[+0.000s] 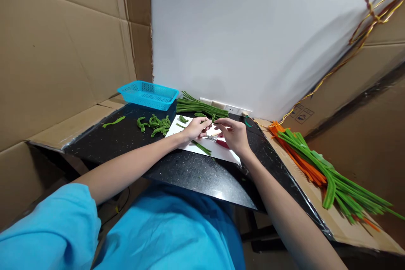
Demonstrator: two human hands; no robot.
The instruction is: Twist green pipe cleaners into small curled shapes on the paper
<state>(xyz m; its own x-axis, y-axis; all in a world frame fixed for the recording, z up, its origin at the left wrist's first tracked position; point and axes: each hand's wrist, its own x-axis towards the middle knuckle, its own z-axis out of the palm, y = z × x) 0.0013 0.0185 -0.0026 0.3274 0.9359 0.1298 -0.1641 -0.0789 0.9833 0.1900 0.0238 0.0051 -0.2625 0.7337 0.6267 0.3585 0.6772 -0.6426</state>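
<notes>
Over a white sheet (223, 152), my left hand (198, 128) and my right hand (233, 134) meet, fingers pinched. Between their fingertips is a short green pipe cleaner (213, 117), its lower part hidden by the fingers. Beneath my hands lies a pair of scissors with red handles (222, 144), partly covered. Cut green pipe cleaner pieces (201, 147) rest on the sheet near my left wrist, and a bent green piece (182, 119) is at its far left corner. Behind the hands lies a bundle of long dark green pipe cleaners (199, 105).
Several curled green pieces (155, 123) lie left of the sheet on the black tabletop (202, 179). A blue plastic basket (148, 95) stands at the back left. Orange pipe cleaners (299, 156) and brighter green ones (335, 177) lie on cardboard at the right. Wall sockets (232, 110) line the back.
</notes>
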